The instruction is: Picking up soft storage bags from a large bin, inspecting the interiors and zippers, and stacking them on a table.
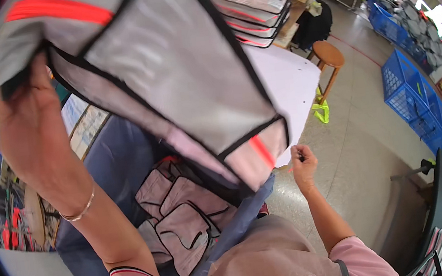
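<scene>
Down on the worktop [302,81], a white surface runs out toward the floor [354,143], with a dark blue cloth [119,161] spread over its near part. Grey vest pieces [181,214] with black edging lie piled on that cloth, overlapping. At the far end sits a neat stack of grey vests [254,1], red stripes showing.

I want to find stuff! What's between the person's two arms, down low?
In the head view, small grey pieces with black trim lie on blue cloth between the left hand's arm and the right hand's arm.
</scene>
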`<state>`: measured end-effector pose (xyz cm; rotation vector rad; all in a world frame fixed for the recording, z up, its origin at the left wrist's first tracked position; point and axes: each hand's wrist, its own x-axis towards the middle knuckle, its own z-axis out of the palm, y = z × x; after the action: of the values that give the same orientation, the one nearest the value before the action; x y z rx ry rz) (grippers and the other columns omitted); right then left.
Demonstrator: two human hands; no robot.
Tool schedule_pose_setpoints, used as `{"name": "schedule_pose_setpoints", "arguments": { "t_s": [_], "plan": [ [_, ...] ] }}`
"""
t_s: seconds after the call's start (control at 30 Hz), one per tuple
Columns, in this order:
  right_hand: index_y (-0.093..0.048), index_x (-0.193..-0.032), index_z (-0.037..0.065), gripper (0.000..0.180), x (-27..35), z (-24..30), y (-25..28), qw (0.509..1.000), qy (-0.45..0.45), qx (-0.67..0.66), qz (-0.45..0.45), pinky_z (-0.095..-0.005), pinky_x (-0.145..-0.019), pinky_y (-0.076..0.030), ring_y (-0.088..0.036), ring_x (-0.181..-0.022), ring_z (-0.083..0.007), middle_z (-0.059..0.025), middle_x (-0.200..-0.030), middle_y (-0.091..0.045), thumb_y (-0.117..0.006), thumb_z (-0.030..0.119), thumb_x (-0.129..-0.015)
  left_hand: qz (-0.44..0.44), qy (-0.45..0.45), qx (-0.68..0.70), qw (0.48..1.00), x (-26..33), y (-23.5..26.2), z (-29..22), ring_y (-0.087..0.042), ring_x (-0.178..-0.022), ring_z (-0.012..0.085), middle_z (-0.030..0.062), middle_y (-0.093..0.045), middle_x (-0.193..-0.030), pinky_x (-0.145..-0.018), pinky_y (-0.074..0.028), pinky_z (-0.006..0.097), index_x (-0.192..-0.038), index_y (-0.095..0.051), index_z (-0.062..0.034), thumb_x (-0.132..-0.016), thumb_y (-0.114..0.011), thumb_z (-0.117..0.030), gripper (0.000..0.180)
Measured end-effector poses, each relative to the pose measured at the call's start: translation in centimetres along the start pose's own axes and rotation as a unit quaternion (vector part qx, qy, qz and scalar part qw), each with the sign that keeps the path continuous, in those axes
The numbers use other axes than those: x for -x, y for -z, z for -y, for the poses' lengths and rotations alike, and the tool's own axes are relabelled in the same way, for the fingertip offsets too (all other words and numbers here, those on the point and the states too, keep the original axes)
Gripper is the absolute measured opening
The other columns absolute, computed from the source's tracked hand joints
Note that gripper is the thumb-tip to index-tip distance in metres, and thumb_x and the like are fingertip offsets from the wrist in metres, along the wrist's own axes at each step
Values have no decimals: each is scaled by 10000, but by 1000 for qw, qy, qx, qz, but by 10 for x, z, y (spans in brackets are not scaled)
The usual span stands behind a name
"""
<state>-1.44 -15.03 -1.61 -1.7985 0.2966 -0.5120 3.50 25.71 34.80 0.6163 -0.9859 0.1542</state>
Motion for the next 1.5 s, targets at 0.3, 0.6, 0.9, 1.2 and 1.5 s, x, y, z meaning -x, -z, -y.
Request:
{"name": "schedule_pose_setpoints", "arguments": {
  "t_s": [0.3,0.6,0.9,1.2,1.5],
  "plan": [
    [-584,-810,14,139,-30,-37,99,987,-33,54,-147,-185,-523,-334,-389,-599,-22,72,-658,-456,-629,115,-893,-579,-2,-174,796,145,-19,164,-506,-1163,289,170,-533,-1241,-1060,-369,432,-1189,-494,74,-941,-401,-131,335],
    [-586,-794,8,137,-73,-16,99,984,-97,86,-122,-205,-508,-330,-389,-576,-27,66,-639,-453,-599,103,-891,-575,541,-129,600,383,-27,292,-565,-871,174,72,-580,-1081,-747,-483,322,-1224,-511,-17,-886,-511,-84,345],
    [-619,-951,26,318,-48,68,-23,957,62,157,238,-299,-631,-485,-582,-690,-158,-42,-745,-593,-757,239,-759,-641,380,-270,610,338,-13,276,-485,-867,130,47,-520,-1067,-779,-411,260,-1243,-493,-22,-942,-518,-287,402],
    [-572,-906,2,251,-52,15,-42,923,74,180,331,-371,-694,-486,-607,-785,-355,-177,-824,-591,-598,-72,-668,-573,366,-426,596,314,3,303,-413,-715,53,-44,-520,-733,-659,-373,229,-839,-587,0,-943,-555,-262,284],
    [-589,-887,3,155,-108,3,-45,910,92,115,388,-263,-591,-434,-526,-622,-124,-97,-702,-571,-691,35,-775,-676,273,-216,650,322,-12,332,-436,-750,23,-77,-548,-830,-702,-376,201,-892,-632,-62,-954,-554,-278,238]
  ]
}}
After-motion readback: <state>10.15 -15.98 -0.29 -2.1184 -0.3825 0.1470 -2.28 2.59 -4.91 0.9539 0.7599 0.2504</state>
